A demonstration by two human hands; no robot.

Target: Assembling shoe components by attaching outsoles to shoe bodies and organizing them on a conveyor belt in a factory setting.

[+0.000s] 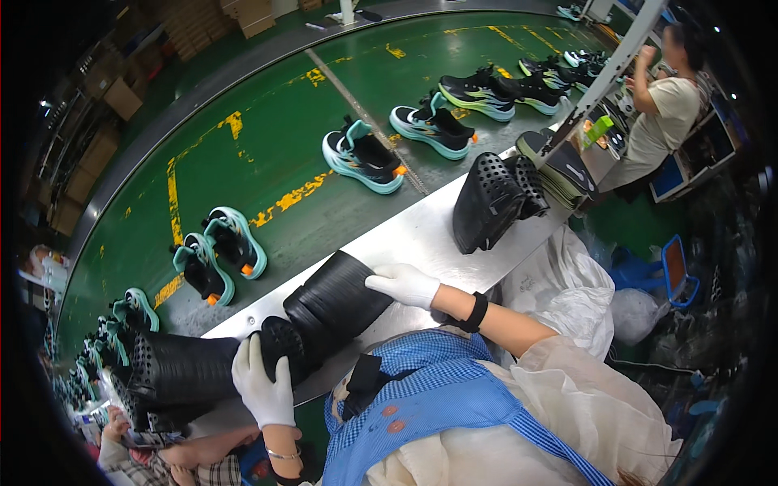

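Note:
In front of me lies a stack of nested black plastic shoe inserts (340, 298), tilted along the bench, its dotted end toward the left. My right hand (403, 285), in a white glove, grips the stack's far right end with the fingers together. Against the dotted end is my left hand (263, 381), also gloved, fingers and thumb on either side of its edge. To the left of it a longer stack of the same black inserts (190, 366) lies on the bench. More black inserts with holes (490, 198) stand upright at the right.
A metal bench (433, 231) runs along a green conveyor belt (279, 105). Teal-soled black shoes (361, 158) and green-soled ones (478, 93) stand on the belt. Flat insoles (559, 166) are piled at the right. A person (668, 105) works at the right; another person's arm (215, 445) shows lower left.

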